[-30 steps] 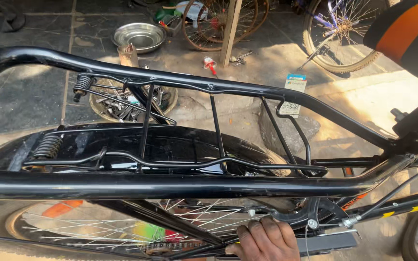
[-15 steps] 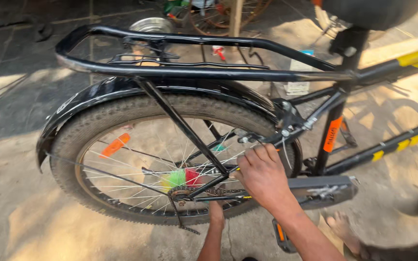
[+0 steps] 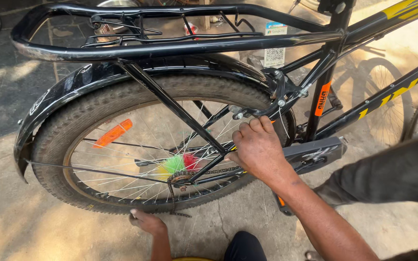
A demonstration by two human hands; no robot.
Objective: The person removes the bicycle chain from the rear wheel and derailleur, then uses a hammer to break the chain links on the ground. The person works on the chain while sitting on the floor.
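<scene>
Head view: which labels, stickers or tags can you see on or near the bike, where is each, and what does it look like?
Hanging tag: under the rear carrier rack, behind it; white card, blue top band, square black code pattern.
Orange sticker: on the seat tube, right of the rear wheel; narrow upright strip, dark lettering.
Yellow decals: along the black frame tubes at right; blocky lettering.
No screens or packages visible.

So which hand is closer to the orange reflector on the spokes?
Left. The left hand rests under the tyre, below the orange reflector; the right hand grips the frame further right.
</scene>
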